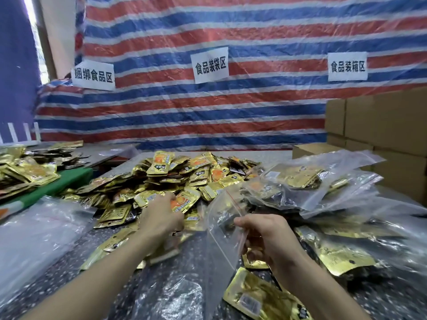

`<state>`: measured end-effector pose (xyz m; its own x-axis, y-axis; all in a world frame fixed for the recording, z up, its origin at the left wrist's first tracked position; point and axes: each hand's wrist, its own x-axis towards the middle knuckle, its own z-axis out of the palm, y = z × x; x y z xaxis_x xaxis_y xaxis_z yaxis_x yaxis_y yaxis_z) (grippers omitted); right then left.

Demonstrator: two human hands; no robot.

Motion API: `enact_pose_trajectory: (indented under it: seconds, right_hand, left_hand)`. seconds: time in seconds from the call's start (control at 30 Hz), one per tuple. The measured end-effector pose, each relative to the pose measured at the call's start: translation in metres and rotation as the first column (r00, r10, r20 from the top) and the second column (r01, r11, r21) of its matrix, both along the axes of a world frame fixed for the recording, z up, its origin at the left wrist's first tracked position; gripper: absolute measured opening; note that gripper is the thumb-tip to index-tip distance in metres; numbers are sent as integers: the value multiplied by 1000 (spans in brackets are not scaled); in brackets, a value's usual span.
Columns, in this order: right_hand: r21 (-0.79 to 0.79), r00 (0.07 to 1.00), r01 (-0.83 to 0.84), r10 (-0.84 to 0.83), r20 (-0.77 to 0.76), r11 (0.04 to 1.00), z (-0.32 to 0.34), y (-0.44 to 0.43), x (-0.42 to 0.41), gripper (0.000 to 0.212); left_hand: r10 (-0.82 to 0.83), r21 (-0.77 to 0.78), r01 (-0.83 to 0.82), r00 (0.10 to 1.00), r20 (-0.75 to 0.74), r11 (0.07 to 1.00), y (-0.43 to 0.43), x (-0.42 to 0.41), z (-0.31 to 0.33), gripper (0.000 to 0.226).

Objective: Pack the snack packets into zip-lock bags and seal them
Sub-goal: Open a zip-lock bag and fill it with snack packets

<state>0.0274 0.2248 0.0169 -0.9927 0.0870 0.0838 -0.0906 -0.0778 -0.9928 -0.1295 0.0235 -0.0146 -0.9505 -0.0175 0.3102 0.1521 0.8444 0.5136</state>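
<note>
Striped red, blue and white tarp (254, 112) is hanging as the back wall, with 3 white paper signs (211, 65) taped to it. Below it, a speckled grey table (272, 155) is carrying a big heap (184, 174) of gold snack packets in the middle. A person is working at the near edge, and only 2 bare forearms and hands are showing.

The left hand (161, 218) is reaching into the near side of the heap, over an orange-printed packet (184, 200). Its fingers are hiding behind the back of the hand, so I cannot tell whether they are gripping anything. The right hand (268, 236) is pinching the mouth of 1 clear bag (219, 229) between thumb and fingers, holding it up just beside the left hand and near the heap. That bag is looking empty, and its mouth is hanging unsealed.

To the right, several filled bags (300, 181) are lying piled together, with packets showing through the plastic. I cannot tell whether each is sealed. Beyond them, brown boxes (381, 125) are sitting in a stack.

At front left, empty bags (39, 227) are lying ready. At far left, a second heap (25, 172) is resting on a green board (69, 179). Loose packets (261, 299) are lying by the right forearm.

Judging from this, part of the packing is done, but most packets are waiting to be bagged, and the bag in hand is needing both filling and sealing.
</note>
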Motion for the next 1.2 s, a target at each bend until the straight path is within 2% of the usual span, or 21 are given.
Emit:
enact_pose_trajectory:
  seconds: [0.1,0.17,0.27,0.37,0.4,0.47,0.57,0.63,0.7,0.77,0.97,1.07,1.13,1.2]
  right_hand:
    - [-10,1000,-17,17,-12,1000,-1,1,0,33]
    - [-12,1000,-23,22,-16,1000,-1,2,0,33]
    - [-5,999,-33,33,-11,999,-1,1,0,35]
    - [-3,999,-39,39,-6,999,0,-1,2,31]
    - [-6,999,-39,39,-4,999,0,-1,2,30]
    - [-5,999,-45,45,5,999,1,-2,3,29]
    - [0,999,-49,49,16,999,3,-3,4,26]
    - [-3,999,-48,49,17,999,3,-3,5,24]
    - [-7,999,-46,46,21,999,3,-3,5,25]
    - [-11,999,-44,44,20,999,4,-3,6,23]
    - [15,999,-39,39,9,999,3,-6,6,31]
    - [35,998,-55,55,6,998,1,-9,7,26]
    - [54,997,-71,71,4,996,0,-10,7,28]
    - [60,997,-81,81,2,995,0,-12,7,34]
  left_hand:
    - [45,14,-49,979,198,999,6,-16,-5,53]
    - [115,32,-126,964,239,992,8,-24,-6,61]
    - [167,-91,-152,967,194,984,12,-29,-8,70]
    - [123,-240,-103,990,71,965,14,-24,-11,50]
    - [107,-243,-98,994,24,965,11,-22,-13,41]
    - [97,-158,-107,993,-71,982,4,-22,-14,22]
    - [131,167,-108,983,-131,980,-13,-23,-2,8]
    - [152,397,-85,978,-141,914,-24,-22,16,9]
    - [129,535,-31,980,-148,844,-35,-15,34,11]
    - [40,645,65,988,-147,761,-45,2,51,8]
    - [-192,803,268,962,-194,533,-62,86,98,32]
    - [-286,793,381,919,-271,475,-61,122,113,35]
    - [-315,729,459,886,-339,508,-56,142,121,29]
    - [-342,603,490,872,-351,630,-51,154,128,22]
